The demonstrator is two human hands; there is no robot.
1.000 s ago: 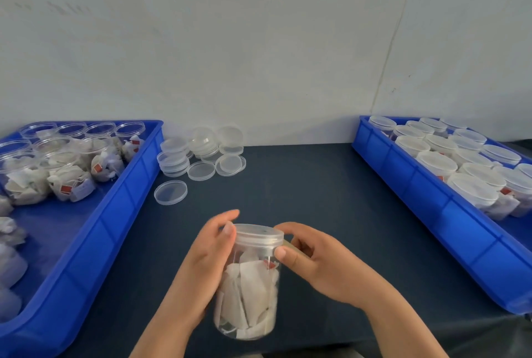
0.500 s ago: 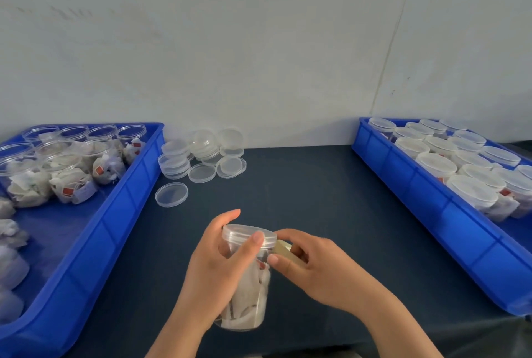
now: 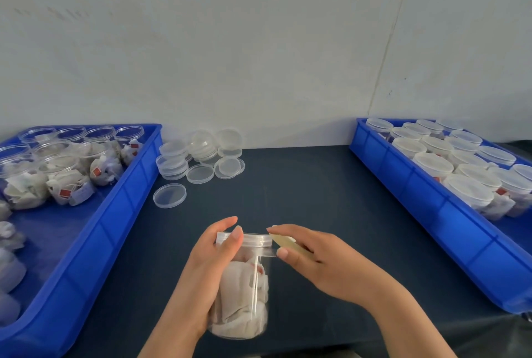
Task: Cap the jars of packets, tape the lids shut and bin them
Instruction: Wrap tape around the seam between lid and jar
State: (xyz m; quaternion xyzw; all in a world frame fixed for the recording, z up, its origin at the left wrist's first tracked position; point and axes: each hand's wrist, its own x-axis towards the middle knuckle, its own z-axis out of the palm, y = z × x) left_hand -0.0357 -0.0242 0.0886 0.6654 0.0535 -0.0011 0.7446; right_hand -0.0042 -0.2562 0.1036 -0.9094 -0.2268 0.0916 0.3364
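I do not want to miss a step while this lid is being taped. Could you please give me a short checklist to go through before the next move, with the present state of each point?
1. Lid on: the lid sits level on the jar. ok
2. Jar held firm: the left hand grips its side, with one fingertip on the lid's edge. ok
3. Tape ready: the right hand pinches yellowish tape beside the lid. ok
4. Tape stuck all round the lid: cannot tell
5. Room in the right bin: bare floor shows at its near end. ok
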